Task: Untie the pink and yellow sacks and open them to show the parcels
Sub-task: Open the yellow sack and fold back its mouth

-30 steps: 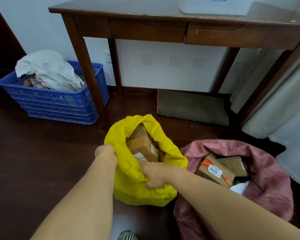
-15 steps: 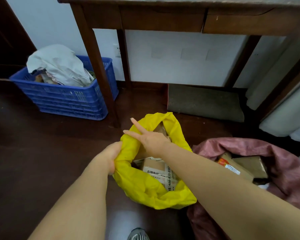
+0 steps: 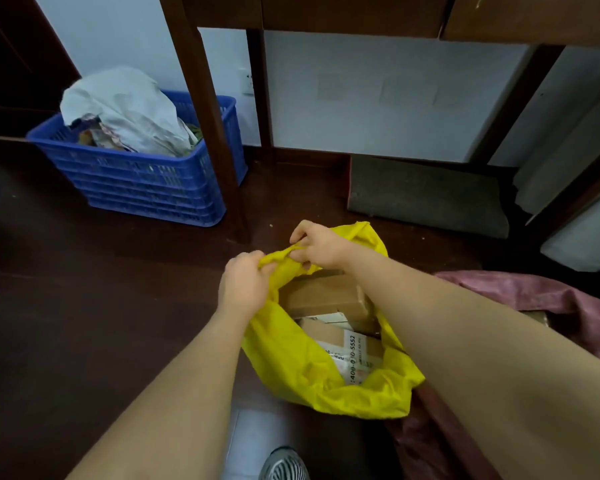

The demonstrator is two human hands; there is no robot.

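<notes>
Dark wood floor [image 3: 66,306] — pale wall [image 3: 378,98], wooden table [image 3: 201,98], blue crate [image 3: 146,181].

blue crate [image 3: 146,183], wooden desk [image 3: 201,109], grey mat [image 3: 426,195]

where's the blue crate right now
In the head view the blue crate sits on the dark floor at upper left, against the wall beside the wooden table leg, with crumpled white wrapping piled in it.

Both my bare forearms reach forward and converge. My left hand [image 3: 245,285] is curled, fingers pinching the yellow sack [image 3: 291,362] at its rim. My right hand [image 3: 321,245] crosses in just beyond it, fingers bent, pinching the same bunched edge.
</notes>
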